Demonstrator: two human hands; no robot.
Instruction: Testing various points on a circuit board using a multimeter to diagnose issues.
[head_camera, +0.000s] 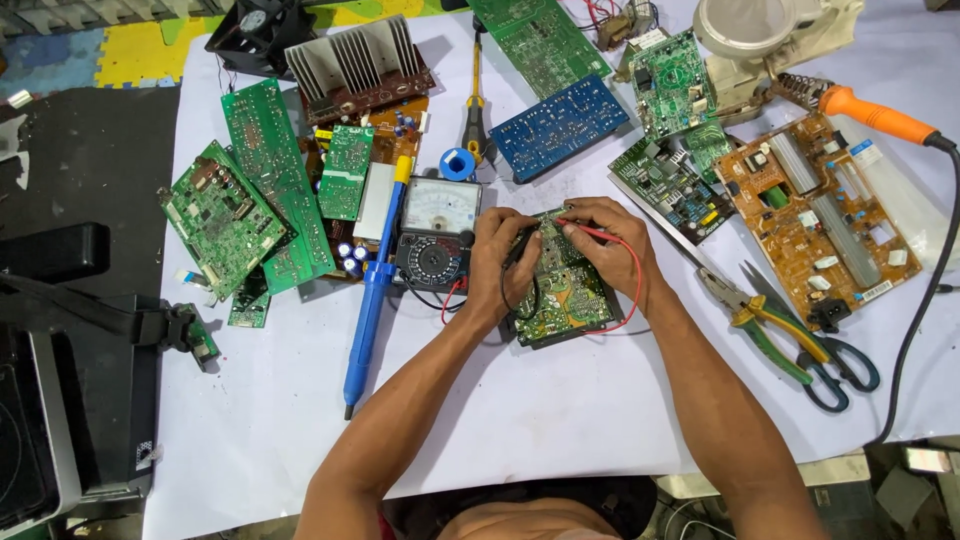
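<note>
Green circuit board (562, 295) under both hands, probes seemingly touching it, paper around.

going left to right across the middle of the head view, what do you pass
green circuit board → blue desoldering pump → analog multimeter → left hand → small circuit board → right hand → green-handled pliers → orange circuit board
</note>
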